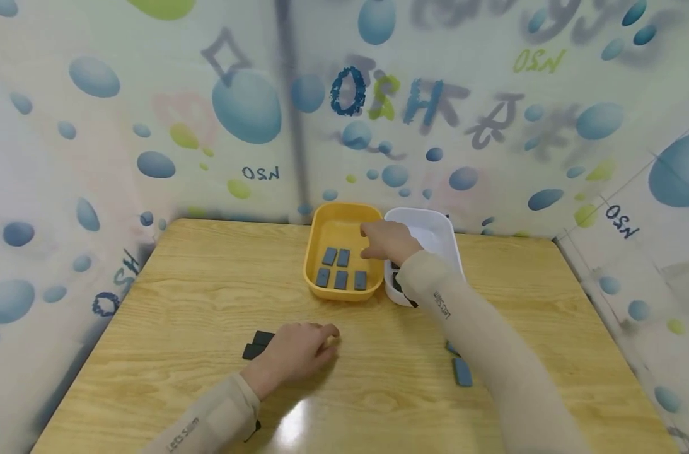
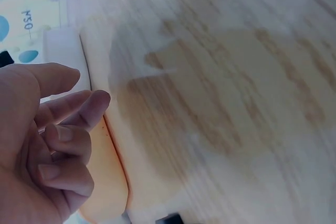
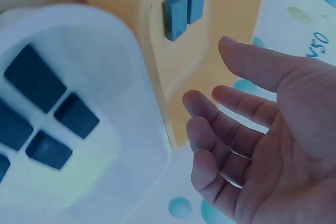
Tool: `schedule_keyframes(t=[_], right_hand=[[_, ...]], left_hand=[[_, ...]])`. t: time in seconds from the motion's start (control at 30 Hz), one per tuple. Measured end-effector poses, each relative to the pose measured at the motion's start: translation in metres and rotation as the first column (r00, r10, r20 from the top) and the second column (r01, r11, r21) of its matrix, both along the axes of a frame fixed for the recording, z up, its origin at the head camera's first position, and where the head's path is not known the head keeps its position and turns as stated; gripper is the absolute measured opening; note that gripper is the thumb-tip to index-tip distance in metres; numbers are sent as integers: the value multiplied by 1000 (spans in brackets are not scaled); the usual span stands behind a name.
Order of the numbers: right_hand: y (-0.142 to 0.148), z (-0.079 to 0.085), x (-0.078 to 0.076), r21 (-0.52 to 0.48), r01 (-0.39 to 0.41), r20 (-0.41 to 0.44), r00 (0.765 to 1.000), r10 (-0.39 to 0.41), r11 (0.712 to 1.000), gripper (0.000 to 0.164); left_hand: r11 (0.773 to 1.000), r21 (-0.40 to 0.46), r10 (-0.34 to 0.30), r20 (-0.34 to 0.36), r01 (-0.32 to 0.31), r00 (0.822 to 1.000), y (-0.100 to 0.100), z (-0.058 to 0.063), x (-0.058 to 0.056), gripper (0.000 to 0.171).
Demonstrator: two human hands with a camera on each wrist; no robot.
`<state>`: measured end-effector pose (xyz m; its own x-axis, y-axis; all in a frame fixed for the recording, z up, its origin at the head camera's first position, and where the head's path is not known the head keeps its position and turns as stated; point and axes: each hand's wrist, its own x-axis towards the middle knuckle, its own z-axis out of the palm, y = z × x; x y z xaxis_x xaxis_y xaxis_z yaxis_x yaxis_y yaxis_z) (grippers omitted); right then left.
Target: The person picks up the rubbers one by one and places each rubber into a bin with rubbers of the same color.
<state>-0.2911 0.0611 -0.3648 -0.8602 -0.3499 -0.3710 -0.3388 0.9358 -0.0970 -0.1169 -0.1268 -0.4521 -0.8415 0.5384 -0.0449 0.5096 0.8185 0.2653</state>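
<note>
Sleeved right arm [image 1: 497, 340] crosses the desk [image 1: 378, 397]; the right hand [image 1: 391, 242] hovers empty above the yellow tray [image 1: 344, 296], fingers apart.
5 blue tiles [image 1: 341, 280] lie inside, 2 on the desk; the left hand [image 1: 299, 350], loosely curled, holds nothing near 2 black tiles [image 1: 254, 351]. Likely step: filling the tray; next calls for pinching another blue tile.

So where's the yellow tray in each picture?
Head: yellow tray near the middle.
Left wrist: yellow tray at lower left, partly behind the left hand.
Right wrist: yellow tray at upper middle.
Shared landmark: the white tray beside it.
</note>
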Motion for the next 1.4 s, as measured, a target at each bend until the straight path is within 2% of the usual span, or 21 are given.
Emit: schedule_keyframes(t=[0.33,0.6,0.73,0.87,1.1,1.4], right_hand=[[28,21,34,41,-77,-58,995,79,996,43],[57,29,70,-19,-131,-115,985,128,991,27],[71,28,84,-42,-160,-146,977,153,986,26],[83,22,98,-43,-184,-162,971,175,982,26],[99,4,122,-35,-205,-121,972,199,978,26],[118,-21,140,-64,-154,-66,986,150,986,25]], left_hand=[[1000,11,22,-20,-22,1000,1,7,-7,24],[998,-15,55,32,-55,998,2,10,-12,27],[997,-15,72,57,-71,996,3,13,-15,28],[997,-11,83,64,-82,995,4,14,-17,27],[996,-11,88,67,-87,994,4,14,-21,26],[995,-6,99,58,-98,993,6,11,-22,24]])
